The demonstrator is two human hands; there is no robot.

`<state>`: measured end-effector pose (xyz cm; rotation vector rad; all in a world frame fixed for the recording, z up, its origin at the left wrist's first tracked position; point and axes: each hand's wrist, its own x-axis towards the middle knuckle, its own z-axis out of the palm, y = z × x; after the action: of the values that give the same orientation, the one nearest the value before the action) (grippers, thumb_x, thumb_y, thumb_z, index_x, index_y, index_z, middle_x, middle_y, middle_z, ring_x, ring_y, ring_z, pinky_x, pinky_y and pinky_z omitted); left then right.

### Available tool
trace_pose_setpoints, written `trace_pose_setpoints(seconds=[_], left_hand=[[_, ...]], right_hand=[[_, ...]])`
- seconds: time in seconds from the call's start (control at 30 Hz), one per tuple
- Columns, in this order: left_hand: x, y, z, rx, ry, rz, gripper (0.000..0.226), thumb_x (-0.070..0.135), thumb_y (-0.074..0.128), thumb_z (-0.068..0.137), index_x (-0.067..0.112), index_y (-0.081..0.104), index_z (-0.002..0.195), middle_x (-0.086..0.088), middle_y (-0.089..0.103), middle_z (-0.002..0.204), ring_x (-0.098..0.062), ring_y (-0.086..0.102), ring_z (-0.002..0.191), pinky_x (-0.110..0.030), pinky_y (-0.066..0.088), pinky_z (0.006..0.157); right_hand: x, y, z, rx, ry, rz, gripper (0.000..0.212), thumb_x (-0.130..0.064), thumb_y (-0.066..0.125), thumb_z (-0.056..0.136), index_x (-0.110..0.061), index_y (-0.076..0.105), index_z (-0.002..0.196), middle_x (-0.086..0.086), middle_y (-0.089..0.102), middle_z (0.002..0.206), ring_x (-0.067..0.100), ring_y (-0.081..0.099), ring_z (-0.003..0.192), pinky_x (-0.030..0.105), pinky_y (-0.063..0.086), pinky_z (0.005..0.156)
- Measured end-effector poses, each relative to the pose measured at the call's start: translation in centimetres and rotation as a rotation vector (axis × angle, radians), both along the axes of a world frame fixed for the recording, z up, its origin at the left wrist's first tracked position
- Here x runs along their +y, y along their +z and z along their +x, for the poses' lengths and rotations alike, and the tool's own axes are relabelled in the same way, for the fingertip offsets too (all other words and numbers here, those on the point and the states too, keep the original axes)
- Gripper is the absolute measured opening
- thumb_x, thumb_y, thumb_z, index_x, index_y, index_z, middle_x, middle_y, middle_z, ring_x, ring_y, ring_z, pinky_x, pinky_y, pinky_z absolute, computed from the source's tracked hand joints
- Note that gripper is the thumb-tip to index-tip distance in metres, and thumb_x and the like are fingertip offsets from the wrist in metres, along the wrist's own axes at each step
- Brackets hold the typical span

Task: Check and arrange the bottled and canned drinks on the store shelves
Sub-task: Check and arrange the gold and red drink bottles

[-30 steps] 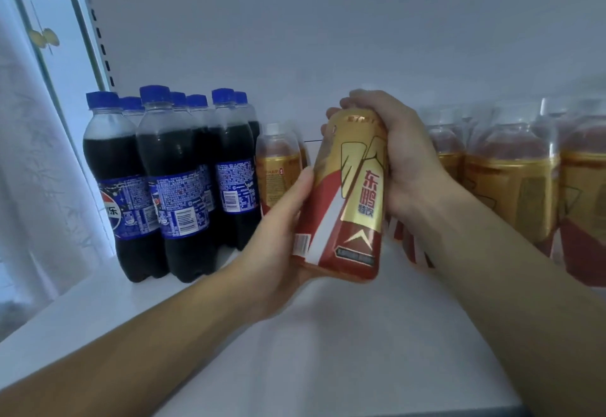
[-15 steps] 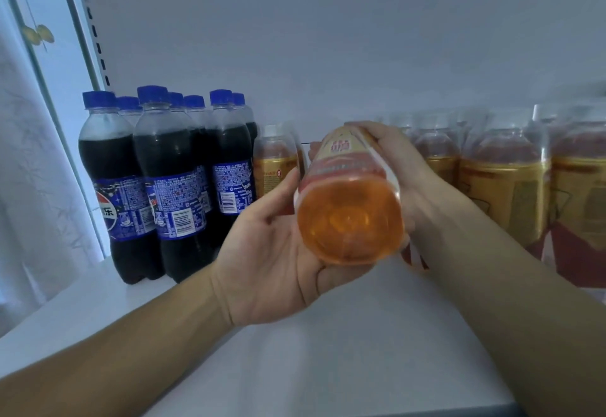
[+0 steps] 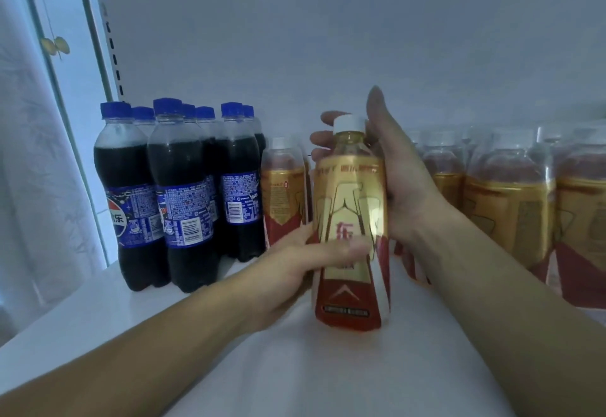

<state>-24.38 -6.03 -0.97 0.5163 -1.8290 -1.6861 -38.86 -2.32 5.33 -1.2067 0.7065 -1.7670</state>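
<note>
At the far left of the white shelf point(image 3: 98, 311) stands a cluster of dark cola bottles point(image 3: 177, 193) with blue caps, and just beside them one gold bottle point(image 3: 283, 187). My left hand point(image 3: 295, 265) grips the energy drink bottle point(image 3: 352, 219) low down, thumb across its label. It is upright at the shelf's middle. My right hand point(image 3: 400, 180) wraps its neck, thumb raised. More gold bottles point(image 3: 511, 200) line the right.

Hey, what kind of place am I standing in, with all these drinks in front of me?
Probably a shop's drinks aisle. A white shelf with a slotted upright at its back carries a block of blue-capped cola bottles and rows of identical gold-and-red bottles, grouped by product like stock on display.
</note>
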Motion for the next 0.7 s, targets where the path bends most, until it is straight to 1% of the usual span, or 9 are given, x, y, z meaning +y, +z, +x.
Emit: trace_pose_setpoints(seconds=[0.03, 0.07, 0.13, 0.2, 0.3, 0.37, 0.43, 0.53, 0.7], left_hand=[[0.1, -0.3, 0.4, -0.019, 0.005, -0.094, 0.08, 0.04, 0.091, 0.045, 0.017, 0.063, 0.116, 0.001, 0.077, 0.101, -0.025, 0.068, 0.111, -0.044, 0.053, 0.099], [0.0, 0.1, 0.1, -0.053, -0.02, -0.163, 0.078, 0.033, 0.089, 0.048, 0.021, 0.06, 0.119, 0.002, 0.076, 0.104, -0.02, 0.069, 0.109, -0.042, 0.052, 0.1], [0.2, 0.4, 0.4, -0.077, -0.066, -0.253, 0.081, 0.012, 0.092, 0.055, 0.024, 0.053, 0.126, 0.003, 0.076, 0.106, -0.016, 0.071, 0.105, -0.034, 0.056, 0.093], [0.4, 0.5, 0.3, -0.068, -0.052, -0.28, 0.081, 0.003, 0.087, 0.062, 0.026, 0.047, 0.13, 0.002, 0.076, 0.107, -0.016, 0.071, 0.105, -0.031, 0.058, 0.09], [0.3, 0.3, 0.2, -0.061, 0.032, -0.327, 0.08, 0.006, 0.086, 0.064, 0.038, 0.046, 0.125, 0.01, 0.074, 0.107, -0.012, 0.07, 0.106, -0.032, 0.058, 0.091], [-0.3, 0.4, 0.2, -0.053, 0.106, -0.336, 0.082, 0.005, 0.087, 0.066, 0.045, 0.044, 0.123, 0.015, 0.073, 0.106, -0.006, 0.07, 0.104, -0.026, 0.059, 0.084], [-0.7, 0.6, 0.2, -0.034, 0.184, -0.325, 0.078, 0.004, 0.087, 0.067, 0.039, 0.046, 0.124, 0.015, 0.074, 0.102, -0.002, 0.071, 0.095, -0.017, 0.057, 0.071], [-1.6, 0.9, 0.8, -0.032, 0.258, -0.312, 0.074, 0.001, 0.086, 0.068, 0.032, 0.049, 0.124, 0.011, 0.073, 0.097, 0.004, 0.07, 0.084, -0.011, 0.053, 0.059], [-2.8, 1.3, 3.2, -0.016, 0.415, -0.372, 0.085, 0.005, 0.087, 0.067, 0.037, 0.04, 0.13, 0.013, 0.057, 0.12, 0.01, 0.065, 0.09, -0.011, 0.053, 0.058]], right_hand=[[0.1, -0.1, -0.1, 0.021, -0.006, -0.027, 0.054, -0.059, 0.042, 0.097, -0.014, 0.07, 0.106, 0.004, 0.076, 0.087, 0.015, 0.072, 0.073, 0.03, 0.06, 0.064], [0.3, 0.0, 0.0, 0.013, 0.003, -0.047, 0.056, -0.059, 0.042, 0.095, -0.013, 0.073, 0.1, 0.005, 0.075, 0.084, 0.016, 0.072, 0.071, 0.03, 0.059, 0.064], [0.7, 0.0, 0.2, 0.016, 0.05, -0.069, 0.057, -0.061, 0.047, 0.087, -0.011, 0.076, 0.085, 0.008, 0.075, 0.08, 0.017, 0.071, 0.067, 0.029, 0.058, 0.064], [0.6, 0.0, 0.4, 0.058, 0.019, -0.06, 0.056, -0.06, 0.051, 0.079, -0.011, 0.077, 0.078, 0.009, 0.075, 0.079, 0.017, 0.071, 0.064, 0.028, 0.058, 0.063], [0.1, -0.2, 0.4, 0.12, -0.1, -0.012, 0.053, -0.058, 0.052, 0.086, -0.011, 0.074, 0.088, 0.008, 0.076, 0.084, 0.015, 0.072, 0.07, 0.03, 0.057, 0.069], [-0.3, -0.4, 0.2, 0.125, -0.19, 0.029, 0.048, -0.054, 0.05, 0.095, -0.011, 0.072, 0.095, 0.004, 0.077, 0.086, 0.016, 0.073, 0.077, 0.033, 0.057, 0.076], [-0.6, -0.6, 0.3, 0.153, -0.273, 0.049, 0.042, -0.049, 0.048, 0.101, -0.015, 0.072, 0.095, -0.002, 0.077, 0.083, 0.016, 0.073, 0.083, 0.035, 0.056, 0.084], [-1.2, -1.0, 0.3, 0.209, -0.361, 0.087, 0.033, -0.039, 0.05, 0.104, -0.015, 0.072, 0.097, -0.005, 0.077, 0.082, 0.012, 0.074, 0.084, 0.031, 0.056, 0.085], [-2.0, -1.6, -0.2, 0.353, -0.519, 0.096, 0.013, -0.027, 0.059, 0.101, -0.024, 0.071, 0.096, -0.006, 0.072, 0.094, 0.012, 0.069, 0.091, 0.028, 0.057, 0.084]])
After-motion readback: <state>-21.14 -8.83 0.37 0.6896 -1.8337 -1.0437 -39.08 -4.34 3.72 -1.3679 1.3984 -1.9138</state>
